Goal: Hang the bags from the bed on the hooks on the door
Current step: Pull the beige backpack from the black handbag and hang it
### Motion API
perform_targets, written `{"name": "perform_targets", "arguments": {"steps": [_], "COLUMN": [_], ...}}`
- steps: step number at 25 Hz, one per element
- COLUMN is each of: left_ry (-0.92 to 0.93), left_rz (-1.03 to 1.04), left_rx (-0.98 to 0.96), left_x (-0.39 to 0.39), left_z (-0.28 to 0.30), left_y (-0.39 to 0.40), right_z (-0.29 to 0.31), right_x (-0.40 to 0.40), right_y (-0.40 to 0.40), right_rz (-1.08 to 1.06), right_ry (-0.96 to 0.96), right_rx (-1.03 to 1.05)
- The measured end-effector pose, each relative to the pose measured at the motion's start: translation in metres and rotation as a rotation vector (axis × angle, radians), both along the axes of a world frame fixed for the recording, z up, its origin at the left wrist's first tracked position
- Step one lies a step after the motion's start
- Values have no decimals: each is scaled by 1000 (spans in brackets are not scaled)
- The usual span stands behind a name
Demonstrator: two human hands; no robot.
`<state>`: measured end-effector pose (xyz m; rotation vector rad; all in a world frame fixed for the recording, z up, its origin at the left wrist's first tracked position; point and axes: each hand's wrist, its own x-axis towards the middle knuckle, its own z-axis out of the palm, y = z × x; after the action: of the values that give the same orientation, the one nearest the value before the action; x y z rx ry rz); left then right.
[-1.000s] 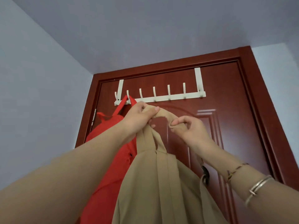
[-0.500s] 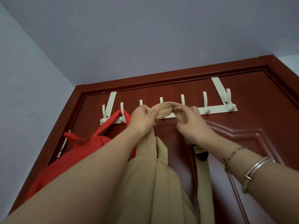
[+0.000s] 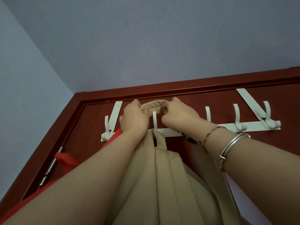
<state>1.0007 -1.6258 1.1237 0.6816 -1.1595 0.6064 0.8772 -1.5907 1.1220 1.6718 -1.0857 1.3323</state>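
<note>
A tan backpack [image 3: 164, 184] hangs from both my hands in front of the dark red door [image 3: 227, 101]. My left hand [image 3: 133, 118] and my right hand [image 3: 177, 117] each pinch an end of its top loop handle [image 3: 153, 105], stretched just above the tip of a white hook [image 3: 154, 118] on the over-door hook rack [image 3: 253, 126]. A red bag [image 3: 65, 161] hangs at the left, its strap running up behind my left hand; the hook it hangs on is hidden.
Free white hooks stand to the right [image 3: 207, 114], [image 3: 237, 116], [image 3: 267, 114] and one at the far left [image 3: 107, 125]. A metal door hinge [image 3: 50, 166] sits on the left frame. Blue walls and ceiling surround the door.
Both hands have lifted the tan backpack's loop from below the rack up to above the hook tips. The view has tilted upward and closer to the door.
</note>
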Motion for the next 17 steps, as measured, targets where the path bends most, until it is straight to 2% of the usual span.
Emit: {"name": "perform_targets", "arguments": {"steps": [2,4,7,12,17], "left_ry": [-87,-107,-178,-281,-327], "left_rz": [281,375,350,259,165], "left_rx": [99,168,224,287,353], "left_x": [-3,-4,-4,-6,-27], "left_z": [-12,-30,-76,-143,-199], "left_y": [0,2,6,41,99], "right_z": [-11,-31,-77,-158,-235], "right_x": [3,1,-3,-21,-74], "right_y": [-2,-4,-12,-14,40], "right_rz": [-87,-91,13,321,494], "right_ry": [52,109,136,91,65], "right_rx": [14,-17,36,116,162]}}
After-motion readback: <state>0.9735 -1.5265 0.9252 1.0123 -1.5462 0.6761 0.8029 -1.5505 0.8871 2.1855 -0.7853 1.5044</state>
